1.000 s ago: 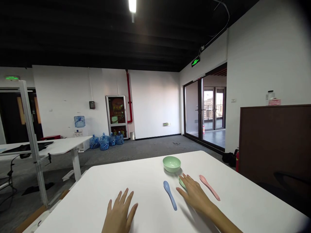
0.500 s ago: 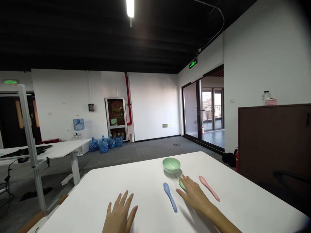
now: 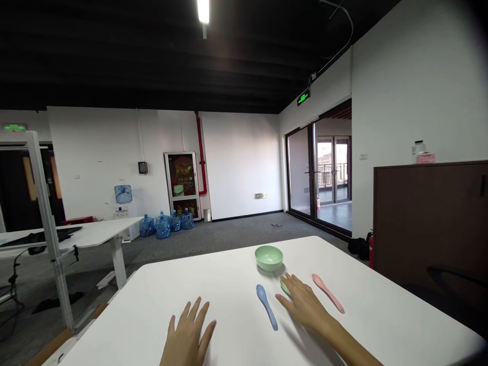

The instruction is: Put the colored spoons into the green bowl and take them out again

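On the white table (image 3: 125, 315), my left hand (image 3: 186, 333) is held palm down with its fingers spread and nothing in it. My right hand (image 3: 303, 302) is also open, fingers stretched forward, over a green spoon (image 3: 284, 286) that it mostly hides; whether it touches the spoon I cannot tell. Just beyond those fingertips stands an empty light green bowl (image 3: 269, 258). A blue spoon (image 3: 267, 306) lies between my hands, nearer the right one. To the right of my right hand lies a pink spoon (image 3: 328, 293).
A dark brown cabinet (image 3: 427, 213) stands at the right with a jar and a pink box on top. At the left are another white table (image 3: 110, 230) and a metal post (image 3: 49, 229). Several blue water bottles (image 3: 162, 226) stand on the floor by the far wall.
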Motion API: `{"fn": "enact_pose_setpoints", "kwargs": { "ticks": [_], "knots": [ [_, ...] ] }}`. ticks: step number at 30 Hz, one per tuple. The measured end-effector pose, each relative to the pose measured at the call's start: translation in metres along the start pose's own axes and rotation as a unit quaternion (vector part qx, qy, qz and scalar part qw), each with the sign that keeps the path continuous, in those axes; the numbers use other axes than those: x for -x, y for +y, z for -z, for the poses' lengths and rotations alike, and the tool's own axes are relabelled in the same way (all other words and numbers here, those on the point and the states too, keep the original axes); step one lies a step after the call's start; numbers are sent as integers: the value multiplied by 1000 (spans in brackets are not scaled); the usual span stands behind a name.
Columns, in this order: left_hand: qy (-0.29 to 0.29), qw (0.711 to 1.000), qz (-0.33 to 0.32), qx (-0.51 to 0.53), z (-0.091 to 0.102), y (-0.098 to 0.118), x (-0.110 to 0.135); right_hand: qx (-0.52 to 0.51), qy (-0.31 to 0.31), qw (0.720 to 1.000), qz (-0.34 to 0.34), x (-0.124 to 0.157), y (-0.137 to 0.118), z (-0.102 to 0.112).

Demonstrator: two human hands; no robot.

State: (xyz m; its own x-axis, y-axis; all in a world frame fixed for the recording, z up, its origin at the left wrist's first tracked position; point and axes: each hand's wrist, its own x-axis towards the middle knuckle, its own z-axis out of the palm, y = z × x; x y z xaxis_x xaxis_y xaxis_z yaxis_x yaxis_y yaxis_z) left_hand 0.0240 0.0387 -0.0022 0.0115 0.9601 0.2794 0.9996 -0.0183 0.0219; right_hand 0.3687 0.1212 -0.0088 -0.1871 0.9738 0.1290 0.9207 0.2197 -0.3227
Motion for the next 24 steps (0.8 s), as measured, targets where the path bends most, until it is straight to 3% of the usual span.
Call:
{"fn": "enact_pose_setpoints", "kwargs": {
  "ticks": [7, 14, 20, 24],
  "knots": [
    [7, 1000, -5, 5, -2, 0, -1, -13, 8, 1000, 1, -1, 2, -2],
    [8, 1000, -20, -1, -2, 2, -2, -53, 99, 994, 16, -1, 13, 5],
    [14, 999, -30, 1, -5, 4, -6, 37, 151, 987, -48, -15, 58, 17],
    [2, 1000, -31, 0, -3, 8, -6, 104, 114, 976, -151, -20, 100, 20]
  ]
}}
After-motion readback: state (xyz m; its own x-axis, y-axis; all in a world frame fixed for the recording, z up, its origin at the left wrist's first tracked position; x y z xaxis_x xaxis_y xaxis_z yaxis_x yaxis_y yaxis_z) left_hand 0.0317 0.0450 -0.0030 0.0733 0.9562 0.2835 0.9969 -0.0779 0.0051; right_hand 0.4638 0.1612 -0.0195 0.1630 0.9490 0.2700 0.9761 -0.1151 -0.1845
